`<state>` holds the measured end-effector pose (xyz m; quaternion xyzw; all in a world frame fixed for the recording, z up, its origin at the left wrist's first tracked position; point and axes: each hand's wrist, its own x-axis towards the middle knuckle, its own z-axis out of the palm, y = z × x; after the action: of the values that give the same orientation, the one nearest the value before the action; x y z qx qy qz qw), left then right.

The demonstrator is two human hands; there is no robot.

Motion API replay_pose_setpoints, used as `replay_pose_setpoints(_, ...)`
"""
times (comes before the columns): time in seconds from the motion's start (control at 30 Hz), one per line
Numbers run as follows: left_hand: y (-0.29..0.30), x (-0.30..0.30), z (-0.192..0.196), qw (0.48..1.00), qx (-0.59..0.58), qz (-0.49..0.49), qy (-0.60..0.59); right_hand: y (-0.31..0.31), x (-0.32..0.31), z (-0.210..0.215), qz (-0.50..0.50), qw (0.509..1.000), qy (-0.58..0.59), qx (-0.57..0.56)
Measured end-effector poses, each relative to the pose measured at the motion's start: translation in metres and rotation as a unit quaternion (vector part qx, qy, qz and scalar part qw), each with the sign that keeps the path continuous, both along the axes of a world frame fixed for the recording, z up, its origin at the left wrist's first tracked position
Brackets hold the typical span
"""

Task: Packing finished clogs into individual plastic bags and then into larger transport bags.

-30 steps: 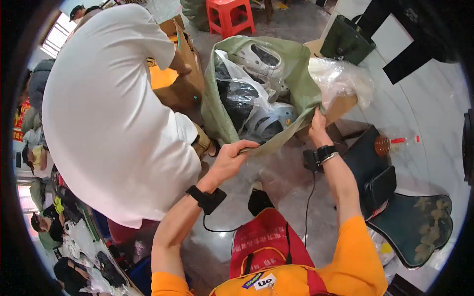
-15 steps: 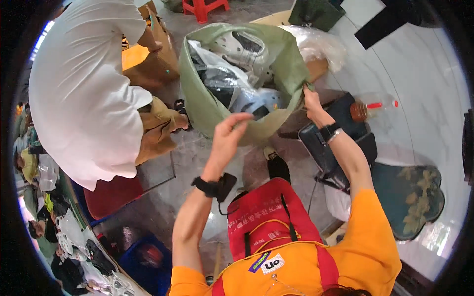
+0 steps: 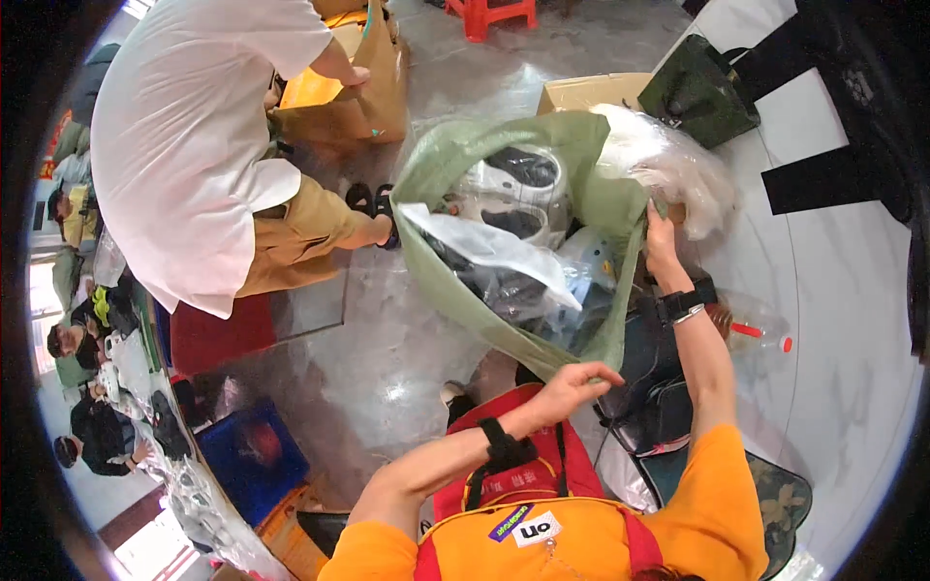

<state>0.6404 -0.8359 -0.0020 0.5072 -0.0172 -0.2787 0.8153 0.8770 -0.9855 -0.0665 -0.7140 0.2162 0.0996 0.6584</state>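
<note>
A big green woven sack [image 3: 436, 174] stands open on the floor in front of me. White appliances [image 3: 518, 179] wrapped in clear plastic bags fill it. My right hand [image 3: 662, 240] grips the sack's right rim, just below a crumpled clear plastic bag [image 3: 678, 169]. My left hand [image 3: 573, 382] hovers at the sack's near rim with its fingers loosely curled; whether it pinches the fabric is unclear. Both wrists carry black bands.
A person in a white shirt [image 3: 194, 126] crouches at the left, one hand on a brown cardboard box [image 3: 373, 97]. Around the sack are a cardboard box [image 3: 581, 92], a dark green bag [image 3: 697, 92], a red-capped plastic bottle [image 3: 760, 329], a blue crate [image 3: 254, 447] and a red stool [image 3: 489, 12].
My left hand has dropped from the sack's near rim toward me. My right hand still holds the right rim. The sack sits wider open and the view has tilted.
</note>
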Motion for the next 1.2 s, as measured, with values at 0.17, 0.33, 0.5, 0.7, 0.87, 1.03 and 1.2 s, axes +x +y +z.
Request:
replay_pose_setpoints(0.17,-0.026,0.009,0.003,0.99,0.073,-0.033,-0.113,0.005,0.004,-0.005,0.056,0.988,0.05,0.138)
replay_pose_setpoints(0.33,-0.006,0.012,0.008,0.93,0.282,-0.067,-0.226,0.037,-0.036,-0.002,0.181,0.982,0.028,0.057)
replay_pose_setpoints(0.5,0.03,0.005,0.037,0.795,0.476,0.232,-0.295,0.011,-0.046,-0.033,0.185,0.969,0.061,-0.15)
replay_pose_setpoints(0.7,0.103,0.018,-0.095,0.77,0.347,0.503,0.183,-0.041,-0.03,-0.077,-0.036,0.966,0.132,0.22)
replay_pose_setpoints(0.87,0.141,-0.003,-0.087,0.646,0.519,0.482,0.283,-0.004,-0.083,-0.001,0.025,0.959,0.068,0.273)
replay_pose_setpoints(1.03,0.172,-0.01,-0.035,0.674,0.504,0.493,0.224,-0.003,-0.103,0.052,0.012,0.931,0.013,0.365)
replay_pose_setpoints(1.2,0.114,-0.028,-0.047,0.714,0.527,0.423,0.183,-0.019,-0.086,0.108,0.02,0.953,-0.027,0.3)
